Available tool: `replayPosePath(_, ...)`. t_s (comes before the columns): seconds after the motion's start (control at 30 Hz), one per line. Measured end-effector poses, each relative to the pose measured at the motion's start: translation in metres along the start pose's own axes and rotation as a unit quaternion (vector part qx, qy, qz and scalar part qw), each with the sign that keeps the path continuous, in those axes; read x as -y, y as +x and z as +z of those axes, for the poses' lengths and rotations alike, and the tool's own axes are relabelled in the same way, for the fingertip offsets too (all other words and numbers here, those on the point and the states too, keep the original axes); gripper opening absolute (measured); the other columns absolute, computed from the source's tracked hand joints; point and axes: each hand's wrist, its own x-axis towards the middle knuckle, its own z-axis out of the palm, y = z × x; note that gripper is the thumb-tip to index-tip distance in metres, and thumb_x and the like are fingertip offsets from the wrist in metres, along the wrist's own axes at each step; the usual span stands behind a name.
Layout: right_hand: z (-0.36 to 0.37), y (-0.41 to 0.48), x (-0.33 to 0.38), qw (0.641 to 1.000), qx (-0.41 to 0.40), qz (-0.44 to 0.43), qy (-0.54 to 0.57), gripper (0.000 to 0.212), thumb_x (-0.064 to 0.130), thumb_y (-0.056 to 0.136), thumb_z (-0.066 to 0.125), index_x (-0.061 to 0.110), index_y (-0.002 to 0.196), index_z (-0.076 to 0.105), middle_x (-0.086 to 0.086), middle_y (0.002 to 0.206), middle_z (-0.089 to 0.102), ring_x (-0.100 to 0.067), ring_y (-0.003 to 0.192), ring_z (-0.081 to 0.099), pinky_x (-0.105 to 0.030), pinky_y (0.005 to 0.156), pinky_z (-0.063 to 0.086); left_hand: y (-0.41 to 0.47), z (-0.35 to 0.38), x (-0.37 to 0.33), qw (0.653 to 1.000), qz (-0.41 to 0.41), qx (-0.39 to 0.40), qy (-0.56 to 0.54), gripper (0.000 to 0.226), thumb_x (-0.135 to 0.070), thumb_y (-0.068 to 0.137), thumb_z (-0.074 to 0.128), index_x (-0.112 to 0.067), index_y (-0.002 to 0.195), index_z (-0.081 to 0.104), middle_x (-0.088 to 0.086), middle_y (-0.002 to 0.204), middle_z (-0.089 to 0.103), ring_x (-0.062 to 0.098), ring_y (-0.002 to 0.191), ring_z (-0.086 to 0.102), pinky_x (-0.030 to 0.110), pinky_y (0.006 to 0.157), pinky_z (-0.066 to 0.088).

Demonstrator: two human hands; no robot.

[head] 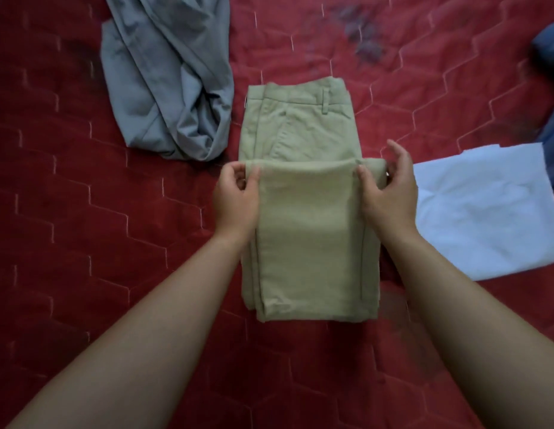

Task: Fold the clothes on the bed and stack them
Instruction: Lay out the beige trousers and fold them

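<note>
Covering the whole view is a bed (83, 212) with a dark red quilted cover stitched in pale six-sided outlines; a darker blurred patch shows on it at the far side.

In the middle of the bed lie the khaki trousers (300, 230), flat and lengthwise. The waistband with a belt loop is at the far end, and the legs are doubled back over the seat so that a neat fold sits at the near end. The cloth is pale olive and smooth.

A grey garment (164, 88) lies crumpled to the far left, just beside the trousers. A pale folded cloth (486, 212) rests flat to the right. Blue clothing (551, 48) shows at the right edge, blurred.

The left hand (235, 196) pinches the left corner of the folded-over leg ends. The right hand (390, 187) holds the right corner, thumb on top and fingers loosely raised behind it.
</note>
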Motion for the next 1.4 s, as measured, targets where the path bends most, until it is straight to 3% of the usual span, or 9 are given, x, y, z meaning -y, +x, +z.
replayPosePath(0.1, 0.012, 0.024, -0.013, 0.993, 0.092, 0.056, -0.052, 0.075, 0.032, 0.085, 0.064, 0.017, 0.146, 0.023, 0.004, 0.124, 0.052, -0.010, 0.110, 0.052, -0.007, 0.083, 0.035, 0.018, 0.015, 0.009, 0.993, -0.053, 0.079, 0.076, 0.041, -0.027, 0.087, 0.062, -0.009, 0.121, 0.046, 0.009, 0.118, 0.060, 0.023, 0.105, 0.059, 0.030, 0.090, 0.046)
replayPosePath(0.27, 0.009, -0.010, -0.059, 0.978, 0.150, 0.074, -0.125, 0.074, 0.022, 0.082, 0.064, 0.019, 0.145, 0.024, -0.002, 0.133, 0.054, -0.017, 0.118, 0.052, -0.019, 0.090, 0.034, -0.016, 0.023, 0.047, 0.975, -0.029, 0.128, 0.178, 0.078, -0.022, 0.085, 0.063, -0.024, 0.145, 0.014, 0.009, 0.128, 0.056, 0.028, 0.106, 0.059, 0.017, 0.072, 0.035)
replayPosePath(0.47, 0.011, -0.006, -0.043, 0.995, 0.074, 0.005, -0.060, 0.060, 0.016, 0.083, 0.063, 0.025, 0.136, 0.036, 0.016, 0.119, 0.054, 0.012, 0.102, 0.047, 0.004, 0.078, 0.032, 0.004, 0.020, 0.035, 0.988, 0.069, 0.075, 0.112, 0.060, -0.006, 0.084, 0.060, -0.020, 0.138, 0.037, 0.001, 0.137, 0.048, 0.016, 0.123, 0.047, 0.017, 0.098, 0.034)
replayPosePath(0.73, 0.026, 0.093, 0.032, 0.999, -0.002, -0.040, -0.011, 0.059, 0.007, 0.083, 0.060, 0.021, 0.137, 0.040, 0.000, 0.109, 0.063, -0.011, 0.098, 0.059, -0.018, 0.087, 0.044, 0.102, 0.037, -0.036, 0.986, 0.154, 0.045, 0.036, 0.053, -0.007, 0.086, 0.056, -0.025, 0.134, 0.039, -0.005, 0.122, 0.055, 0.012, 0.113, 0.055, 0.025, 0.095, 0.046)
replayPosePath(0.83, 0.030, 0.123, 0.045, 0.999, -0.007, -0.033, 0.016, 0.058, 0.011, 0.085, 0.059, 0.018, 0.139, 0.037, 0.002, 0.108, 0.062, -0.007, 0.094, 0.058, -0.003, 0.081, 0.039, 0.119, 0.045, -0.043, 0.994, 0.099, 0.047, -0.021, 0.060, -0.018, 0.090, 0.056, -0.028, 0.141, 0.027, 0.002, 0.135, 0.048, 0.013, 0.123, 0.048, 0.027, 0.101, 0.041)
replayPosePath(1.0, 0.042, 0.095, 0.000, 0.983, 0.136, 0.083, -0.096, 0.064, 0.024, 0.087, 0.061, 0.013, 0.141, 0.030, -0.007, 0.130, 0.055, -0.025, 0.118, 0.052, -0.031, 0.095, 0.040, 0.090, 0.051, 0.000, 0.982, -0.004, 0.162, 0.094, 0.087, -0.015, 0.083, 0.064, -0.027, 0.147, 0.006, 0.004, 0.145, 0.036, 0.017, 0.124, 0.043, 0.031, 0.101, 0.037)
replayPosePath(1.1, 0.042, 0.067, -0.028, 0.988, 0.101, 0.092, -0.075, 0.039, 0.023, 0.086, 0.062, 0.014, 0.121, 0.047, 0.003, 0.105, 0.061, -0.019, 0.098, 0.059, -0.020, 0.073, 0.037, 0.067, 0.050, 0.025, 0.981, -0.013, 0.144, 0.131, 0.080, -0.016, 0.086, 0.060, -0.029, 0.146, 0.008, 0.004, 0.130, 0.051, 0.015, 0.102, 0.053, 0.024, 0.084, 0.038)
replayPosePath(1.2, 0.037, 0.054, -0.036, 0.990, 0.084, 0.082, -0.075, 0.016, 0.027, 0.085, 0.063, 0.020, 0.097, 0.054, 0.009, 0.089, 0.062, -0.008, 0.079, 0.056, -0.013, 0.056, 0.032, 0.056, 0.045, 0.036, 0.983, -0.032, 0.141, 0.114, 0.070, -0.015, 0.089, 0.056, -0.022, 0.146, 0.015, 0.006, 0.132, 0.053, 0.020, 0.115, 0.054, 0.032, 0.096, 0.042)
replayPosePath(1.4, 0.037, 0.048, -0.019, 0.992, 0.094, 0.071, -0.044, 0.010, 0.029, 0.081, 0.067, 0.027, 0.085, 0.057, 0.019, 0.080, 0.062, 0.005, 0.076, 0.058, -0.016, 0.064, 0.044, 0.062, 0.033, 0.031, 0.995, -0.001, 0.061, 0.077, 0.048, -0.018, 0.091, 0.053, -0.021, 0.135, 0.036, -0.005, 0.117, 0.053, 0.009, 0.103, 0.054, 0.025, 0.086, 0.043)
